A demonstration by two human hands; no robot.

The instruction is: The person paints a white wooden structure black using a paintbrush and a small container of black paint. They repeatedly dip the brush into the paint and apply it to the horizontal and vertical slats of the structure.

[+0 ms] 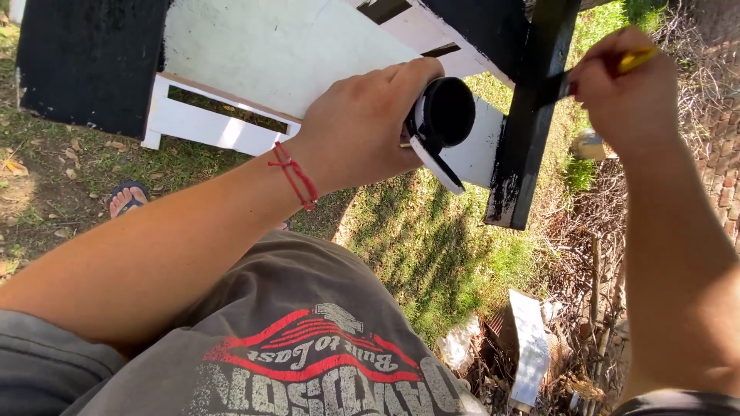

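Hands at a half-painted wooden structure, outdoors over grass.

Left hand (362, 127), a red string at its wrist, is closed around a small black paint pot (445, 115) with a white lid hanging off it, just beside a black post (528, 115). Right hand (628, 92) pinches a yellow-handled brush (593, 73), whose dark end touches the post. Behind them lies a white panel (270, 46) with a black-painted part at its left edge. Below, grass (432, 246) and a sandalled foot (127, 199).
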